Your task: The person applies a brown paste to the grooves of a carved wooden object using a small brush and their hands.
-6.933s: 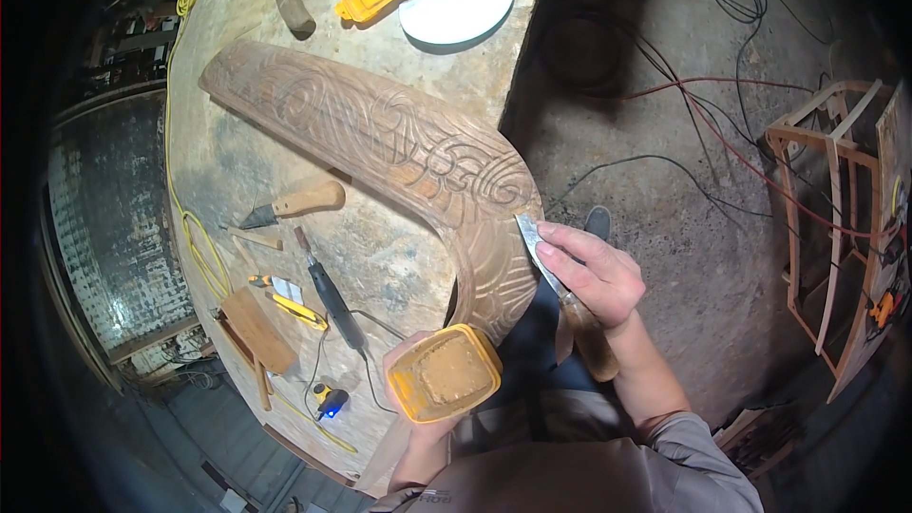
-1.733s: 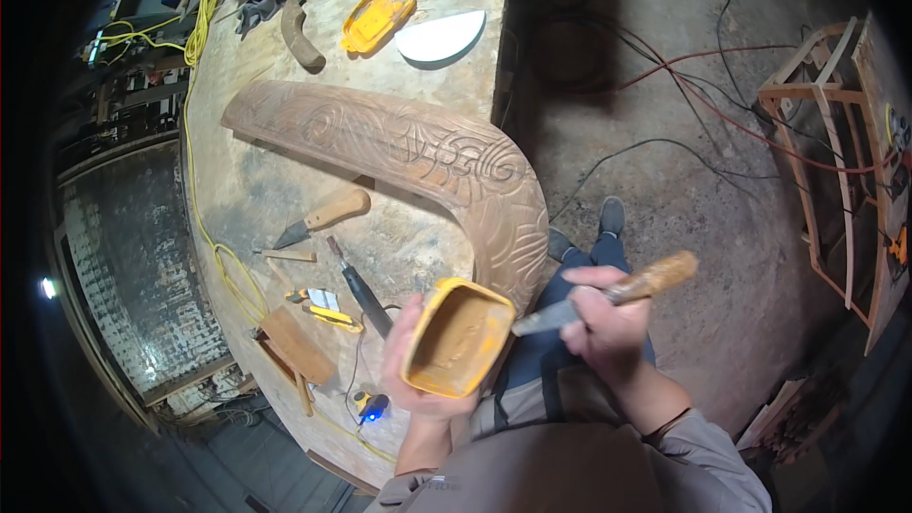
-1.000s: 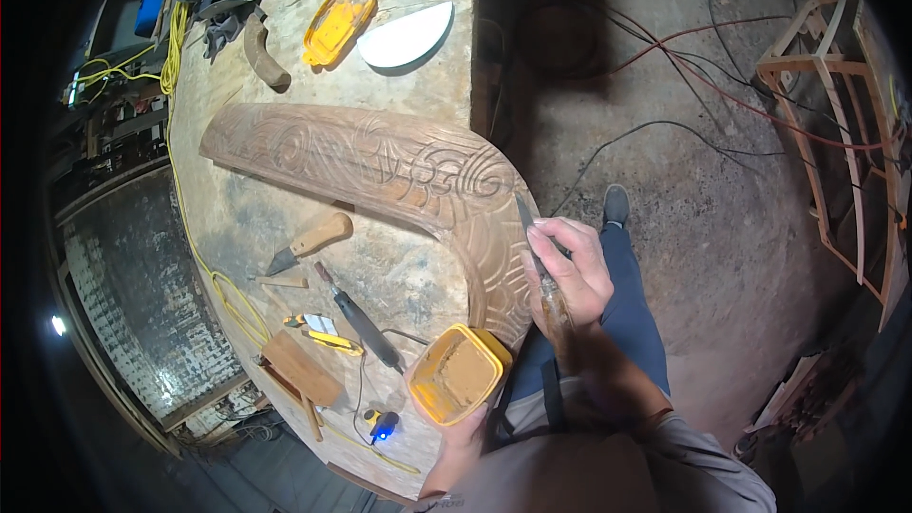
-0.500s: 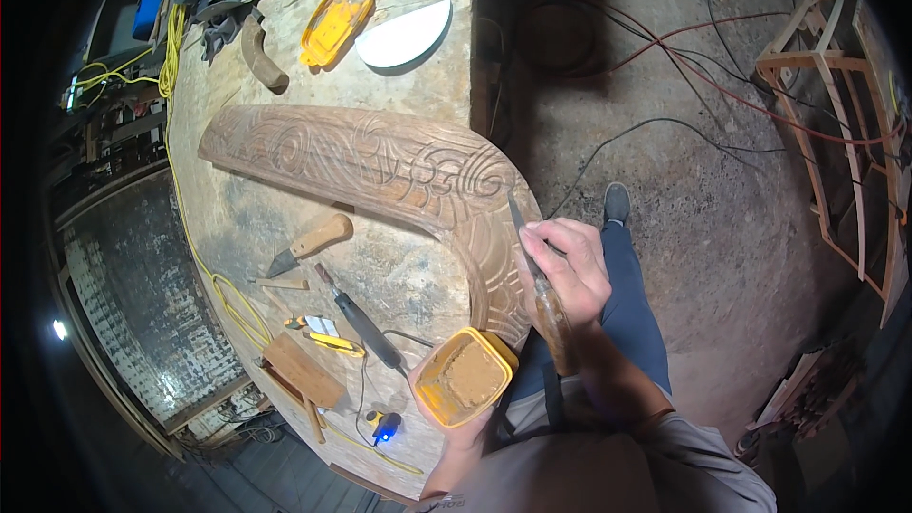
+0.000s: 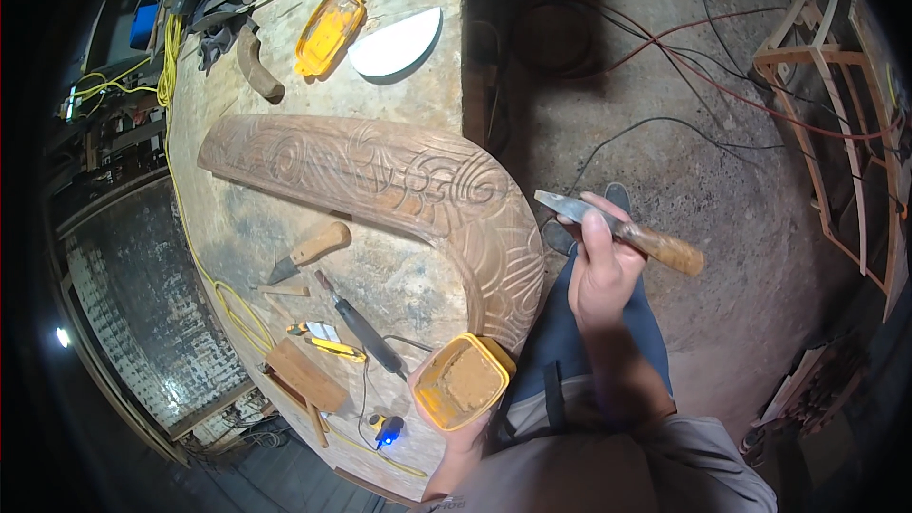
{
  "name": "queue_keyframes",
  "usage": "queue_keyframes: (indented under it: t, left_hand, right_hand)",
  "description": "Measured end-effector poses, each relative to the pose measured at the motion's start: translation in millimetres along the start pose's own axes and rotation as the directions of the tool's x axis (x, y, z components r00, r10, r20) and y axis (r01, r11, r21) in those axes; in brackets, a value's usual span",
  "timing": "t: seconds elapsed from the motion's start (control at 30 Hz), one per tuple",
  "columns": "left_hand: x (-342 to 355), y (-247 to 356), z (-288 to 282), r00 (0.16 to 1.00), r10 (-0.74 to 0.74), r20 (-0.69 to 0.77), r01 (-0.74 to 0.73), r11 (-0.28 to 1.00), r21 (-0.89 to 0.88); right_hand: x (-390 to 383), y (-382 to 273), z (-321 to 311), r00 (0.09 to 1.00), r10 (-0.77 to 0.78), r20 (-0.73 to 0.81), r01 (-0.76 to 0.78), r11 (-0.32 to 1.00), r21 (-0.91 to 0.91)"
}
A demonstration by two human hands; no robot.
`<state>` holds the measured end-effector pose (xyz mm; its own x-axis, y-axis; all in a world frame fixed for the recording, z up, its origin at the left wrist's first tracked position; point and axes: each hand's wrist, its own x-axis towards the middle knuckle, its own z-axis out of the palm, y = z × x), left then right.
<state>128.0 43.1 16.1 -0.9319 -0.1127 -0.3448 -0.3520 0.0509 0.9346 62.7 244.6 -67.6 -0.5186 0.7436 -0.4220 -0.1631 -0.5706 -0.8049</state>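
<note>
My left hand (image 5: 463,432) grips a square yellow tub (image 5: 505,368) from below, tilted so the brown paste (image 5: 472,376) inside shows. My right hand (image 5: 608,271) is closed around a putty knife (image 5: 655,245) with a wooden handle. Its flat grey blade points left, and a pale smear shows at the tip. The knife is held clear of the wood, right of the curved end of a carved wooden piece (image 5: 380,171). Swirling grooves cover that brown piece, which lies on the workbench and bends down toward the tub.
On the workbench (image 5: 275,161) lie a wooden-handled scraper (image 5: 312,247), a dark corded tool (image 5: 366,331), a yellow utility knife (image 5: 334,349) and a wooden block (image 5: 309,378). Farther off are a yellow lid (image 5: 330,30) and a white half-round plate (image 5: 396,47). Hoses and a wooden frame (image 5: 826,62) stand right.
My right hand has lifted the putty knife off the carved piece and moved it right, turning the blade to point left. The tub stays in my left hand, nearly unmoved.
</note>
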Motion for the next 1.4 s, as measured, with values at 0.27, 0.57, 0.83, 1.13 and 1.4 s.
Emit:
queue_keyframes:
  t: [0.27,0.57,0.83,1.13,1.4]
  left_hand:
    - [-3,-1,-4,0.997,-0.069,-0.025,0.070,0.996,0.050]
    - [-5,-8,-10,0.999,-0.034,-0.024,0.036,0.995,0.091]
    - [-9,-20,-31,0.996,-0.087,-0.033,0.089,0.993,0.083]
    - [-24,-48,-83,0.991,-0.125,-0.047,0.131,0.979,0.154]
    - [-16,-19,-32,0.996,-0.072,-0.043,0.075,0.995,0.070]
  right_hand:
    - [8,10,15,0.993,0.112,0.030,-0.116,0.975,0.188]
    - [16,12,12,0.989,0.122,0.082,-0.130,0.987,0.095]
    - [19,8,13,0.988,0.136,0.069,-0.145,0.979,0.143]
    - [20,14,10,0.977,0.191,0.089,-0.207,0.953,0.220]
    - [37,14,6,0.938,0.301,0.173,-0.333,0.921,0.203]
